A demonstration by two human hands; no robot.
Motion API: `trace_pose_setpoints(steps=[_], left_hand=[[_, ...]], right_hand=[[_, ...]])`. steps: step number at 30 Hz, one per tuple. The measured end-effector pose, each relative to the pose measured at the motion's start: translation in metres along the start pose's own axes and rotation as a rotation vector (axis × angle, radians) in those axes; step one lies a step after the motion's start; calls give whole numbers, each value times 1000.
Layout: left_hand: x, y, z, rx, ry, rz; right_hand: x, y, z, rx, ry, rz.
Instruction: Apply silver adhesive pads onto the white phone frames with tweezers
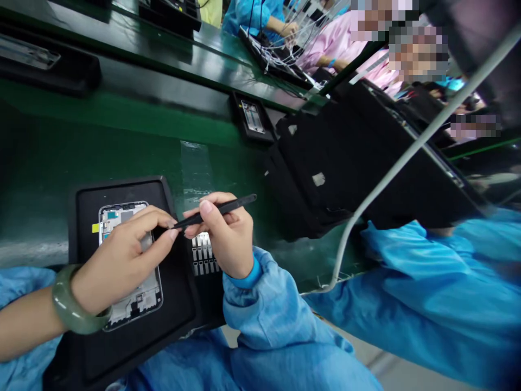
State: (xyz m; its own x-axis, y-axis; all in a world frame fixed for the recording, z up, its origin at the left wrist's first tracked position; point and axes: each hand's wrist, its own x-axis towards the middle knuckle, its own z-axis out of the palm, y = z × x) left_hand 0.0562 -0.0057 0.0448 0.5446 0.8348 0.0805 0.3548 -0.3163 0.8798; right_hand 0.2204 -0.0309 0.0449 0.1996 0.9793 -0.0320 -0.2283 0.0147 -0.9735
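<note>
My right hand (228, 233) grips a pair of black tweezers (240, 203), their tip pointing left. The thumb and forefinger of my left hand (130, 247) are pinched together right at that tip. Whatever sits between them is too small to name. Under my left hand lies a silver device frame (142, 307) with electronic parts, partly hidden by the hand and forearm. A yellow tab (95, 228) sticks out from its left edge. The frame rests in a black tray (179, 293). Below my right hand, small metal pieces (201, 252) stand in rows on a sheet.
Another black tray with a device frame (253, 117) stands farther back on the green bench (134, 146). Stacked black trays (325, 163) rise to the right, with a pale tube (391, 179) curving in front. A co-worker's blue sleeve (427, 304) reaches in at right. More people work across the bench.
</note>
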Motion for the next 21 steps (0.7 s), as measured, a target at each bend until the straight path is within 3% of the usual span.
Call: trace_pose_setpoints(steps=[5,10,16,20,21], left_hand=[[-7,-11,-20,29,3,-41],[-12,-13,-35,42,-39,-63],[-10,-18,-37,44,-85,-83],[-11,-11,-37,90,-86,9],[-11,-9,-38,123,-82,21]], right_hand=[[5,-7,12,-243,-144,-194],[13,-10,13,-366,-269,-196],[18,-4,15,-413,-310,-284],[12,-6,21,-416,-380,-287],[11,-7,21,-413,-329,-274]])
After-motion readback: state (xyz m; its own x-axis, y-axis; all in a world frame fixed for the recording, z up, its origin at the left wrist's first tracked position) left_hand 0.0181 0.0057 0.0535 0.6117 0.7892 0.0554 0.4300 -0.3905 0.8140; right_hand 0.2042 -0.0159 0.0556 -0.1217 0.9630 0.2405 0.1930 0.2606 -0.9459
